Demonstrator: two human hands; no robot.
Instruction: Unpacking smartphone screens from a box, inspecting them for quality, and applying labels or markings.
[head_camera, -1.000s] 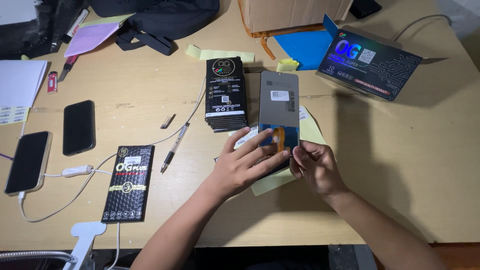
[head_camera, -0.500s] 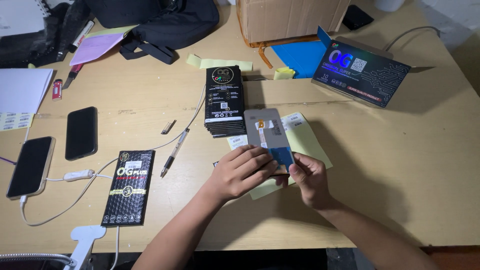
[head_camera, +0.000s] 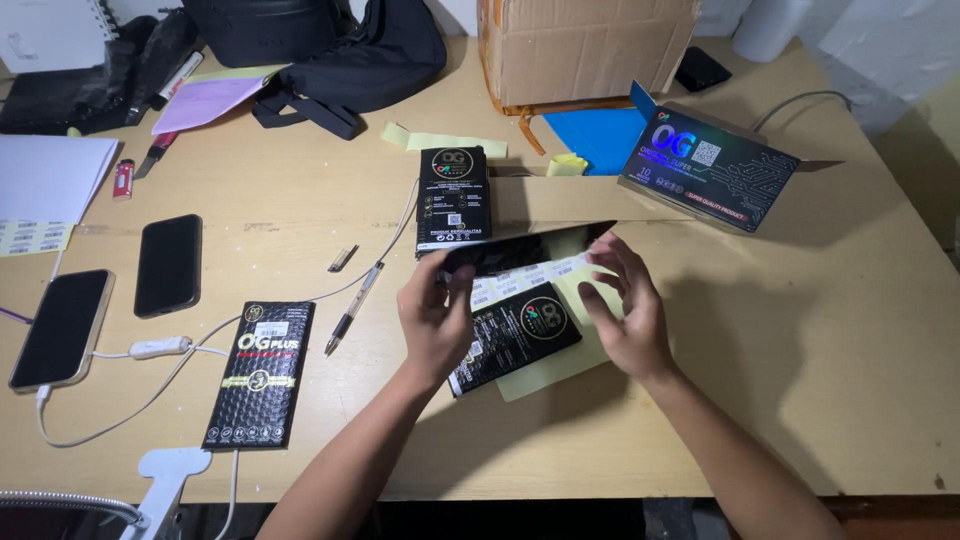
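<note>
Thin dark panel (head_camera: 525, 250) pinched edgewise between left hand (head_camera: 435, 315) and open-fingered right hand (head_camera: 620, 305), above black packet (head_camera: 515, 335) on surface (head_camera: 800, 400). Risk: slipping, from shallow fingertip purchase.

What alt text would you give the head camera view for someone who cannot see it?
Two hands, left hand and right hand, hold a thin dark glossy panel edge-on above a flat black packet on a wooden desk. Around them lie two phones, a pen, more black packets and a cardboard box.
</note>
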